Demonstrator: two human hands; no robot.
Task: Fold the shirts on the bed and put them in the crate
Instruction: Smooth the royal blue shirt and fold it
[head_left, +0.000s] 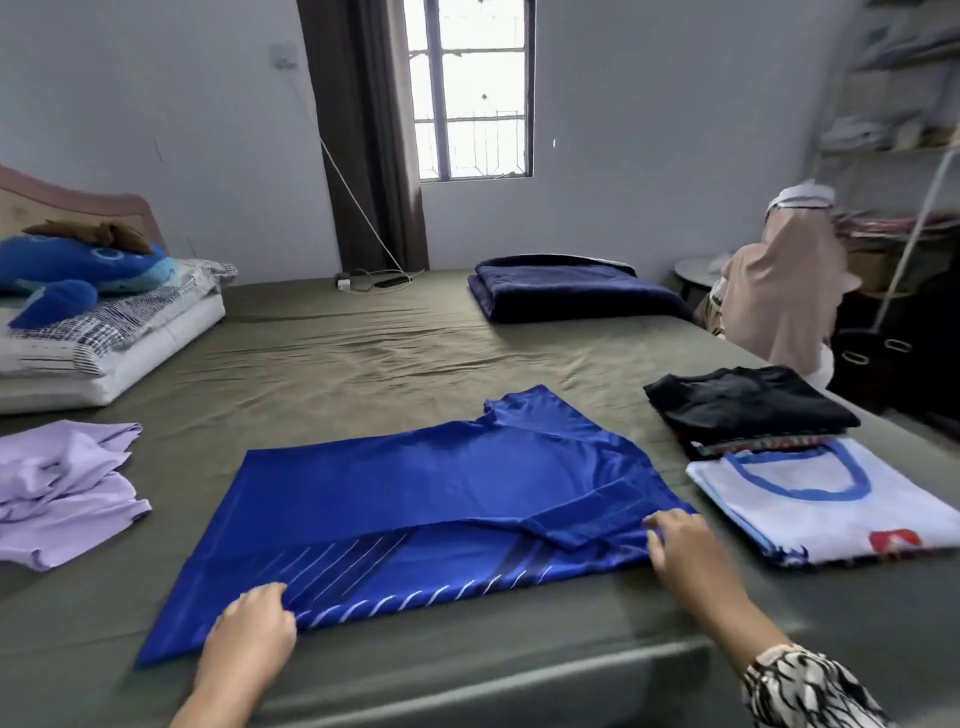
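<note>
Item under handling: a royal-blue, shiny, thin synthetic jersey with white diagonal stripes (415, 499), lying spread on the olive-green bed sheet (363, 353) near its front edge. The far side of the jersey is already turned over toward the near side, its short sleeve lying across the striped panel.

Assessment of the fabric: light, limp and probably slippery; it should slide on itself and lose a crease unless pressed flat. Best taken at the hem and at the shoulder or sleeve seam, both at once, so the panel lifts evenly.

The left hand (254, 623) pinches the near hem of the jersey, fingers curled over the cloth. The right hand (680, 543) grips the jersey's right edge beside the folded sleeve, knuckles up, forearm reaching in from the lower right.

Right of the jersey: a folded white shirt with blue neck trim (831, 499), and behind that a folded black garment (748, 402). Left of the jersey: a crumpled lilac shirt (67, 488). No crate is in view.
</note>
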